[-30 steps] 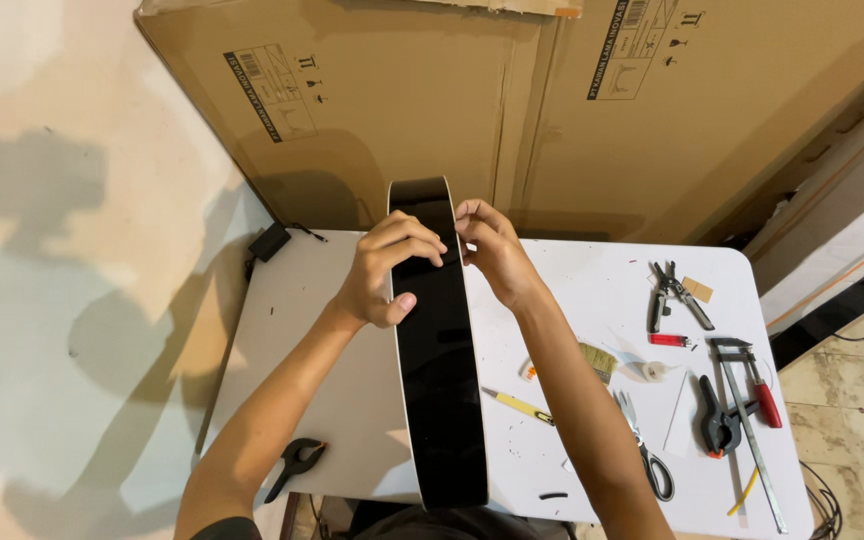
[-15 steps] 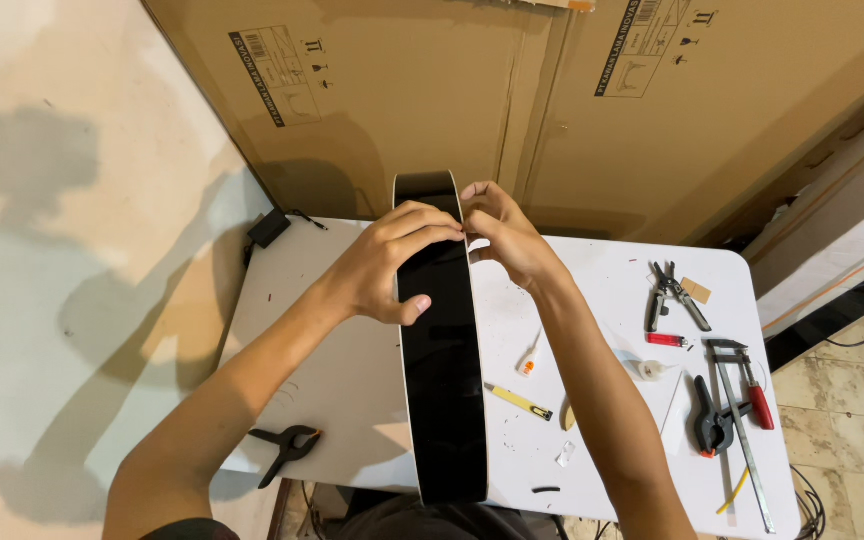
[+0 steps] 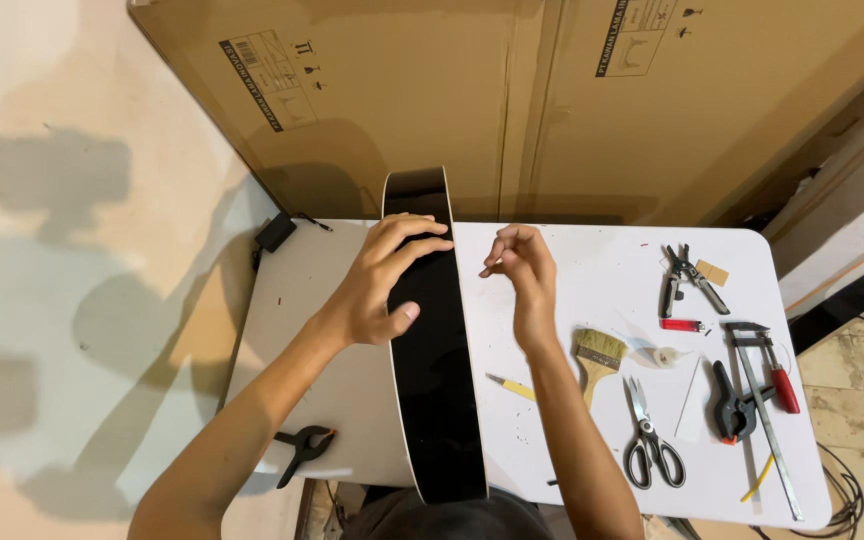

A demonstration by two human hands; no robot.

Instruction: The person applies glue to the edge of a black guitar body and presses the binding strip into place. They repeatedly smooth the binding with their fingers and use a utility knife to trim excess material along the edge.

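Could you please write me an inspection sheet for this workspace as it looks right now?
Surface: white table, small dark specks on it.
Job's things: long glossy black panel lying lengthwise across the table, its far end past the back edge.
Clutter: paintbrush, scissors, pliers, red lighter, bar clamp, black spring clamp, yellow pencil; another spring clamp at the left front edge.
Hands: left hand laid on the panel, fingers across it; right hand raised beside the panel, fingertips pinched, anything held too small to tell.
Cables: black cables on the floor at right.
Surroundings: large cardboard boxes behind the table; patchy wall at left.
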